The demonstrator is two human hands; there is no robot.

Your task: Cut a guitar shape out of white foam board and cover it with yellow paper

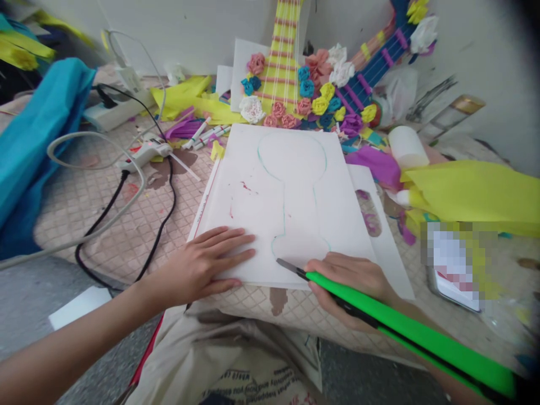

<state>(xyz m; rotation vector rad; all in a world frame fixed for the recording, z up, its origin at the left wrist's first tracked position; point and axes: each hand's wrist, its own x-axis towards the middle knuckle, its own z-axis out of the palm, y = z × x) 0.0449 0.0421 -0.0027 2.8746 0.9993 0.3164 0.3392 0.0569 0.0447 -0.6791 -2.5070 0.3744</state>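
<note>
A white board [261, 208] lies flat before me, marked with a thin green outline: a rounded top, a straight narrow middle and a flared bottom. My left hand [206, 261] rests palm down on its lower left part, fingers stretched out. In my right hand [354, 281] is a green utility knife [405, 332], held at its front end. The blade's tip touches or hovers just over the lower left curve of the outline; I cannot tell which. Partly under the board's right side is another white sheet [358, 180] with an oblong cut-out.
Behind the board stand a yellow paper guitar [282, 56] and a blue one [375, 67], ringed by paper flowers. A glue gun [145, 154] and cables lie left, near blue paper [54, 124]. Yellow paper [476, 194], a white roll [407, 146] and a phone [455, 275] are right.
</note>
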